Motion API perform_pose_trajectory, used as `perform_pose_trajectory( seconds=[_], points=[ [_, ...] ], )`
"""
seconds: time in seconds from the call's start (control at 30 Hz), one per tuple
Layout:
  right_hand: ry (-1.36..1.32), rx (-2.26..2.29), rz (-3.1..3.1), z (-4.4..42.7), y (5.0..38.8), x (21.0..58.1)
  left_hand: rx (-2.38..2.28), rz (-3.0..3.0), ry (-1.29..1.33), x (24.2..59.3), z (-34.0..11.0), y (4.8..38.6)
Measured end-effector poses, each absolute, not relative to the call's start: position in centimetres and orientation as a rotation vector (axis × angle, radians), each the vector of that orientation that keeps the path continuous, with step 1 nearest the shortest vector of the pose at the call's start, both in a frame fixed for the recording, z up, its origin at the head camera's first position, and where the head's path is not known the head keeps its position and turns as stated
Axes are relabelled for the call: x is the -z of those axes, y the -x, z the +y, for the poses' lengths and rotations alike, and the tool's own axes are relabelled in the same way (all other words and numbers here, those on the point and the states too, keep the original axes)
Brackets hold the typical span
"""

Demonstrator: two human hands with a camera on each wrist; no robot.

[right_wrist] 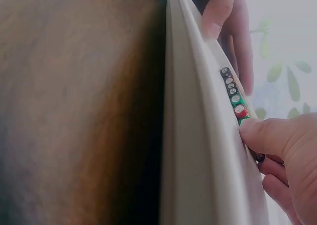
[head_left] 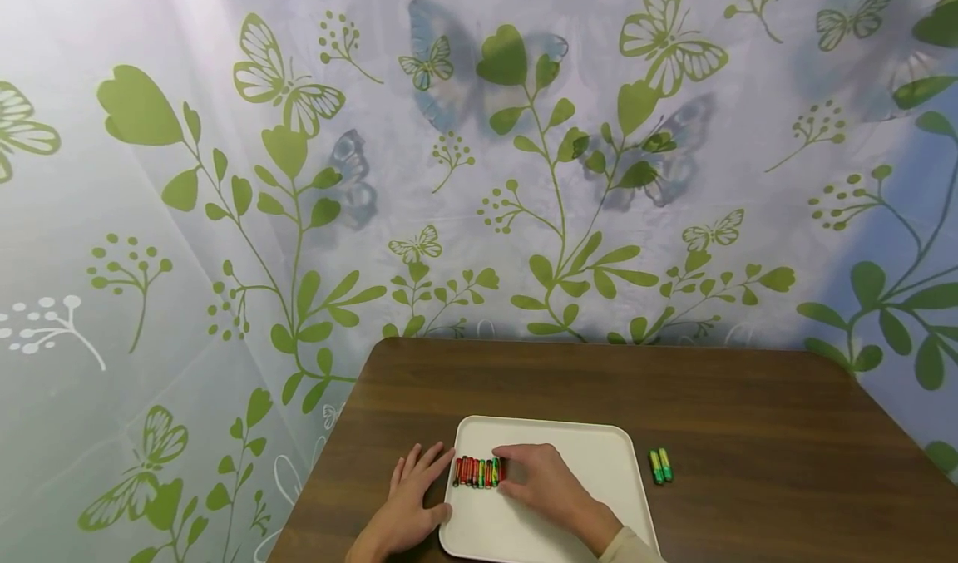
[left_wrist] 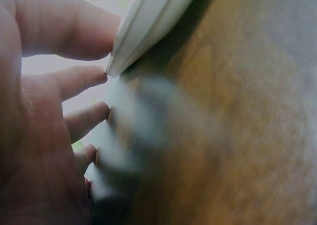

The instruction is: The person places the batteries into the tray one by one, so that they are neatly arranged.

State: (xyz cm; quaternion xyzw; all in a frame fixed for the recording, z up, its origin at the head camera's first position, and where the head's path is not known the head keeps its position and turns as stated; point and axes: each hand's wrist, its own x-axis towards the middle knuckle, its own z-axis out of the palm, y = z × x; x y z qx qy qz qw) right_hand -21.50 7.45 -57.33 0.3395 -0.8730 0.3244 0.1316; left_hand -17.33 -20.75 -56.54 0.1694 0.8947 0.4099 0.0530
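A row of several red, green and yellow batteries point(head_left: 473, 472) lies side by side on the left part of a white tray point(head_left: 591, 440). My right hand point(head_left: 552, 488) is over the tray, its thumb and index finger pinching a battery point(right_wrist: 258, 156) at the row's right end. That battery is mostly hidden by the fingers. Outside the tray's left side, my left hand point(head_left: 407, 503) has its fingers spread, with the thumb near the rim. In the left wrist view, fingertips point(left_wrist: 99, 75) touch the tray's edge point(left_wrist: 143, 29).
Two green and yellow batteries point(head_left: 661, 466) lie together on the brown wooden table point(head_left: 748, 413), right of the tray. Behind the table hangs a pale curtain point(head_left: 464, 239) with green leaves and butterflies.
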Motion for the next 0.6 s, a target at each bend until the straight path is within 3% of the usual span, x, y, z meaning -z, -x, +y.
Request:
perform_pose_trajectory(
  seconds=[0.6],
  points=[
    [-0.896,-1.037,-2.538,13.8,21.5,55.5,-1.263,2.687,-0.521,56.4,-20.7,17.2]
  ],
)
